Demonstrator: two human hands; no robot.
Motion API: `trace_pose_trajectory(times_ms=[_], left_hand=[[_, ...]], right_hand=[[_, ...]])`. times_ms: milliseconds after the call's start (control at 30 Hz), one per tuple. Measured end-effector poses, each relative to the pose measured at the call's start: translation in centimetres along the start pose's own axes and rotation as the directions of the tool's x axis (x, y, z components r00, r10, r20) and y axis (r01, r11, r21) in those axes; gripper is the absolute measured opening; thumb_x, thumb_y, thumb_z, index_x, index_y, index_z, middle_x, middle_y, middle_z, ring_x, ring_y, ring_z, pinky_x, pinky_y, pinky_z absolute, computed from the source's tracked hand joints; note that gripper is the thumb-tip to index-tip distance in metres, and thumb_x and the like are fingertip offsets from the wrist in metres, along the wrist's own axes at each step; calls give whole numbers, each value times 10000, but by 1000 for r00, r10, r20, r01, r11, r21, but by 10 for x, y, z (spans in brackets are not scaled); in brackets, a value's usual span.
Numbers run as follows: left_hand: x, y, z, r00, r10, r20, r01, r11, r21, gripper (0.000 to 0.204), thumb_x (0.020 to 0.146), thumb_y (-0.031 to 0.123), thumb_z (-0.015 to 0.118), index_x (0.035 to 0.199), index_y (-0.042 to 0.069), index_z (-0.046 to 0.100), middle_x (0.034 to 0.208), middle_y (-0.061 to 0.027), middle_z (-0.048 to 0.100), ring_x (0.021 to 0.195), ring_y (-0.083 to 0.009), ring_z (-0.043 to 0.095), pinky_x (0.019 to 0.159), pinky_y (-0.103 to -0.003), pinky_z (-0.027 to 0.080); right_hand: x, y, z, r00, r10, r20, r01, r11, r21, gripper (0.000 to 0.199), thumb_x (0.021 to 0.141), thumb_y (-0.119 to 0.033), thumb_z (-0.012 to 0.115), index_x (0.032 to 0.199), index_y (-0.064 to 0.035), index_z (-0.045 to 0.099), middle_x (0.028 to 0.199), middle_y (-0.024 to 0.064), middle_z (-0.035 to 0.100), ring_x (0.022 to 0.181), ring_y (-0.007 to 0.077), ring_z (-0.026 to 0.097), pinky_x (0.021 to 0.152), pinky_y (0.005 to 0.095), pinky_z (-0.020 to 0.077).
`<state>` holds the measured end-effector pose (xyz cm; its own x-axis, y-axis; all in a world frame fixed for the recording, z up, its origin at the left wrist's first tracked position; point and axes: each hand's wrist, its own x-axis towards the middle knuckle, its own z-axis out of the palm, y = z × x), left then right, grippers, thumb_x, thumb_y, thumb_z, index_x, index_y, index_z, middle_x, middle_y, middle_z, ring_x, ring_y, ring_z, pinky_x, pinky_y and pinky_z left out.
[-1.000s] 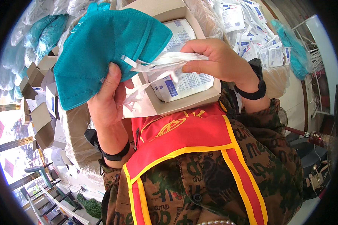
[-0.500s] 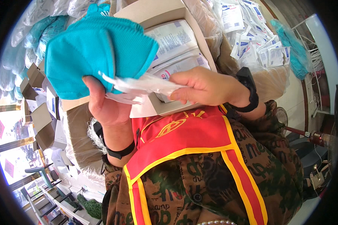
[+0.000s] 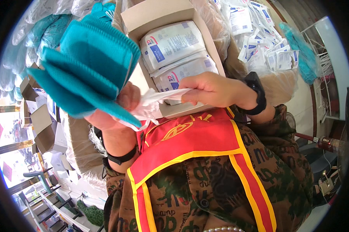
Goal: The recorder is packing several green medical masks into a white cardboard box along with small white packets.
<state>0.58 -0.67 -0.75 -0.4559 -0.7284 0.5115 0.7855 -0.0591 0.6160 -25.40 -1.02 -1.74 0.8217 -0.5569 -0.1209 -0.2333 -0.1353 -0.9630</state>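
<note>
Just left of the open cardboard box (image 3: 159, 15), a bundle of turquoise masks (image 3: 99, 56) is hanging fanned from the person's left hand (image 3: 128, 97), its layers splaying apart. That hand is curling around the bundle's lower right side (much of it is hiding behind the fabric, so I'm not able to tell how every finger is lying). Over the near end of the box, the right hand (image 3: 213, 89) is pinching a bunch of white straps (image 3: 151, 103) between thumb and bent fingers; the straps are spanning the gap between the two hands, with some loops drooping. White packets (image 3: 174, 41) are lying in the box in two overlapping groups, and the box is sitting right by the red apron (image 3: 184, 135).

To my eye, the step in hand is looking like gathering and straightening the straps. The next move is probably calling for a firm left hold on the layers and a right pinch catching every strand, since the slack loops near the left hand are looking easy to miss.
</note>
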Motion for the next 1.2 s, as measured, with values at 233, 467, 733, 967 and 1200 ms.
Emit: trace_pose_trajectory(times_ms=[233,467,733,967,1200], left_hand=[[1,13,67,975,-205,80,-43,179,983,349,799,290,664,1002,7,668,999,-179,656,759,-227,667,629,-297,518],[11,10,73,906,-415,-87,23,-157,987,366,634,63,687,994,38,630,1219,-230,552,911,-370,653,753,-360,529],[10,-6,72,911,-411,40,-222,-406,886,163,693,84,598,839,71,527,783,-81,483,583,-259,550,556,-373,458],[17,-11,71,893,-436,113,-285,-354,891,168,679,85,600,828,80,522,778,-81,485,578,-247,546,552,-358,457],[8,-4,71,884,-468,0,-210,-395,894,250,643,83,641,877,65,555,813,-95,507,635,-276,566,571,-366,468]], right_hand=[[-8,-17,-25,967,-243,-74,202,912,-357,235,962,-248,528,1000,-23,585,743,190,567,689,316,556,671,346,450],[0,-29,-41,968,-251,4,222,849,-479,162,899,-133,557,977,7,578,858,135,566,789,276,566,726,350,449],[-1,-28,-30,912,-408,41,390,832,-394,213,879,-111,598,1057,7,605,889,132,539,848,260,562,768,333,444],[2,-37,-28,943,-306,131,316,697,-644,182,823,-83,598,993,-19,603,866,131,559,864,314,575,750,381,465],[-9,-39,-31,922,-370,110,297,498,-815,117,817,-134,575,820,-18,588,817,157,597,810,341,621,717,399,504]])
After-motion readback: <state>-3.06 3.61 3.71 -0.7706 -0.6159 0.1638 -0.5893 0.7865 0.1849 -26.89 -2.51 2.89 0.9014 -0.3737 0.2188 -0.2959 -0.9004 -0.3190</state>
